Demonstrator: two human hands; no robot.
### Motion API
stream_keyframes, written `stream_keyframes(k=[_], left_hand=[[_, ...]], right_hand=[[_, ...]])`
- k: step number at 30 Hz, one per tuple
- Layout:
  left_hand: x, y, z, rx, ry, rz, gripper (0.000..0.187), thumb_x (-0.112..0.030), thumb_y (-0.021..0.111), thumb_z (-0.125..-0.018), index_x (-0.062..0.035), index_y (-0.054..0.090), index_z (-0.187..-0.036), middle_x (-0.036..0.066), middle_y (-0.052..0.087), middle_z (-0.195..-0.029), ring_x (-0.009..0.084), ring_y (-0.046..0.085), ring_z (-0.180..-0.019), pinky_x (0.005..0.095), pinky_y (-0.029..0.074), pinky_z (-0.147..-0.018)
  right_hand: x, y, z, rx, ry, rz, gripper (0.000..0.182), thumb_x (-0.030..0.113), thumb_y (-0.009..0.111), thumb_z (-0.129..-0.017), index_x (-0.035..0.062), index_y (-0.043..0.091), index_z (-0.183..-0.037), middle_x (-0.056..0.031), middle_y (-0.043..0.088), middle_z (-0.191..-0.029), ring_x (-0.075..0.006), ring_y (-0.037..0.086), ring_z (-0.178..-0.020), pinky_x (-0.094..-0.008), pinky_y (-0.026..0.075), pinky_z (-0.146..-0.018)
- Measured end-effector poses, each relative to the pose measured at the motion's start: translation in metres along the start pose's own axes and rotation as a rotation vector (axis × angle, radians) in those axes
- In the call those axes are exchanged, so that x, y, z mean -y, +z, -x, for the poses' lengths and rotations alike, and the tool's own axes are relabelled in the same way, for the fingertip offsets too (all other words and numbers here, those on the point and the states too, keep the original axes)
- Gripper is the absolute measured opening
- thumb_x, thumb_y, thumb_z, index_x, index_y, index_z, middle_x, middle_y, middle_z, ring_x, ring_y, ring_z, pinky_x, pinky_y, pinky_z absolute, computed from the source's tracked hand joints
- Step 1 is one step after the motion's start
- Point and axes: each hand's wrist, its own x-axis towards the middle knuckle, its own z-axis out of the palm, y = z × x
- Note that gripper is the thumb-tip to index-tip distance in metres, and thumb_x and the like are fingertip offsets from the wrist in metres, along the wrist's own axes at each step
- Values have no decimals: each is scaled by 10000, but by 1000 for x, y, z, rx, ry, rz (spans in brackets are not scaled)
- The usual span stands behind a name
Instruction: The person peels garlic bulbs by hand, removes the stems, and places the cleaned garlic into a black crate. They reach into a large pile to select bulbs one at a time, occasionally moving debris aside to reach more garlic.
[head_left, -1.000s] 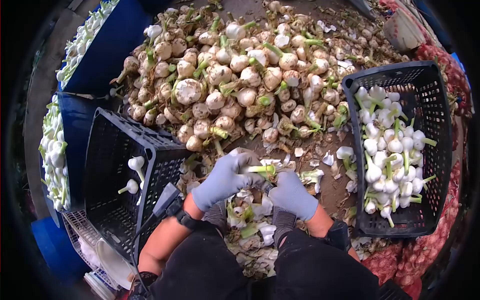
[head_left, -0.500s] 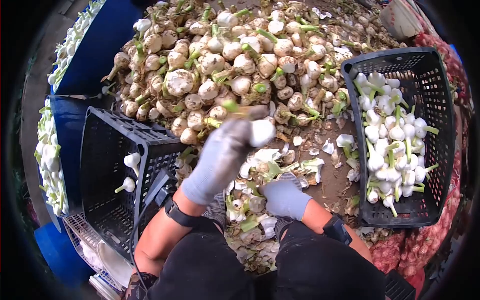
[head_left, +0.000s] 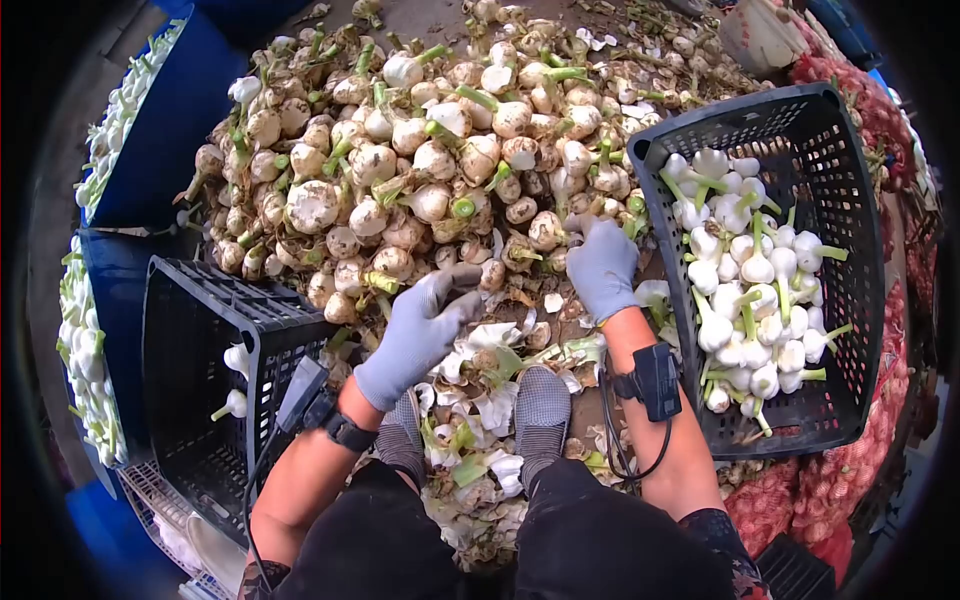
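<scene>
My left hand [head_left: 420,325], in a grey glove with soiled fingertips, hovers over the near edge of a heap of unpeeled garlic bulbs [head_left: 375,165]. Its fingers are apart with nothing between them. My right hand [head_left: 600,262], gloved too, reaches to the right part of the heap. Its fingers are curled down at the bulbs, and what they hold, if anything, is hidden. White peeled garlic bulbs [head_left: 760,270] with green stems lie in the black crate [head_left: 855,340] on the right.
A tilted black crate [head_left: 205,380] at left holds a few white bulbs. Blue containers [head_left: 150,130] of white garlic stand beyond it. Peeled skins [head_left: 490,410] litter the ground around my feet. Red net sacks [head_left: 840,480] lie at right.
My left hand has let go of the white bulb and opened. My right hand has moved from near my feet up to the heap. The view has shifted slightly.
</scene>
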Motion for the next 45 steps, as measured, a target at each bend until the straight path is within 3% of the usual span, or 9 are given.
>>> stream_keyframes(k=[8,11,15,17,18,22,37,41,45], left_hand=[[6,6,-1,-99,189,-214,483,-54,685,-850,-32,549,-1313,128,626,-1196,217,594,-1115,318,453,-992],[-15,14,12,-143,489,-469,725,-10,750,-722,-102,486,-1391,188,469,-1394,364,503,-1264,400,411,-1066],[9,14,-10,-50,552,-378,637,-1,745,-737,-82,513,-1325,156,550,-1304,276,554,-1216,340,457,-1005],[2,14,1,-22,167,41,620,8,743,-758,-12,482,-1320,77,555,-1305,195,516,-1229,317,413,-1052],[-7,10,8,-14,-76,250,647,-132,789,-787,2,491,-1346,68,579,-1249,110,524,-1143,276,430,-989],[0,10,34,181,132,116,885,-171,782,-804,-14,277,-1514,110,460,-1446,162,481,-1269,303,375,-1071],[0,3,52,42,-75,300,606,-53,785,-783,-35,494,-1315,88,582,-1240,166,616,-1072,304,503,-960],[19,1,52,76,-124,576,671,-262,760,-858,-35,420,-1391,83,645,-1118,179,658,-983,281,550,-843],[20,-3,50,165,-215,692,890,-635,526,-906,-36,234,-1495,94,653,-1000,166,676,-688,216,515,-536]], right_hand=[[-15,-1,23,-257,-218,-358,291,-19,617,-734,127,712,-967,-153,664,-902,-349,637,-835,-448,518,-741],[17,-46,65,79,2,-1109,280,-124,528,-839,14,662,-1043,-85,679,-939,-131,627,-817,-258,503,-692],[41,-41,76,407,82,-1362,304,-95,516,-902,-47,596,-1192,-86,666,-1052,-109,622,-890,-199,488,-808],[42,-35,73,311,-35,-1642,292,-48,541,-922,-39,593,-1209,-89,658,-1036,-99,620,-919,-198,492,-815],[52,-53,77,281,44,-1632,218,39,564,-941,-31,607,-1143,-84,656,-932,-91,635,-804,-200,513,-720],[53,-50,93,717,48,-1295,178,175,571,-958,2,604,-985,-63,626,-724,-92,571,-527,-204,456,-496],[63,-37,118,671,222,-1406,217,127,487,-981,-34,609,-1059,-26,628,-786,-85,586,-645,-216,481,-566],[65,-31,117,757,339,-1378,169,103,583,-937,-20,647,-1033,-64,674,-825,-112,613,-614,-257,503,-536],[58,-15,122,327,-109,-692,179,92,573,-940,-55,650,-873,-69,619,-693,-100,587,-607,-304,443,-512]])
